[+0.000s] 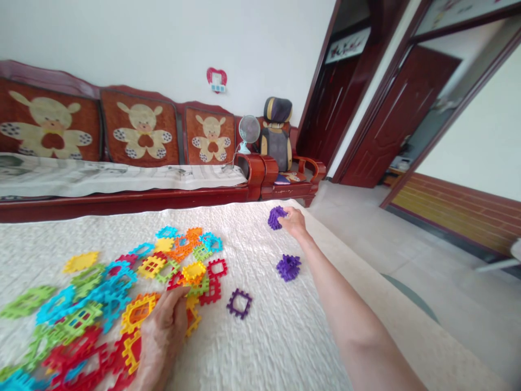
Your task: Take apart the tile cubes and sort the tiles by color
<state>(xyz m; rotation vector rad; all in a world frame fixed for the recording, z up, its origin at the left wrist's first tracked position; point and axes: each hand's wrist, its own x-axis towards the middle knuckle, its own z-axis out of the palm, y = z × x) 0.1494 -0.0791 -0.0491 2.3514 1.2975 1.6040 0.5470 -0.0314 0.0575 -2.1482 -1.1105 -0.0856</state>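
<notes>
Near the far right of the cloth, my right hand (294, 221) has its fingers and thumb closed at the edge of a stack of purple interlocking block tiles (275, 218). Closer to me stands a second purple stack (288, 267), apart from the hand. A single purple window-frame tile (239, 303) lies flat left of it. My left hand (163, 328) is over the right side of a mixed tile pile, fingers bent and pressed together. Beside its fingers are yellow-orange tiles (192, 317); whatever it may hold is hidden.
Loose blue tiles (116, 288), red tiles (81, 353), green tiles (30, 301) and a yellow tile (81, 262) spread over the white quilted cloth (260, 358). Beyond its far edge stands a wooden sofa (195, 195) with bear cushions, and a small fan (249, 130).
</notes>
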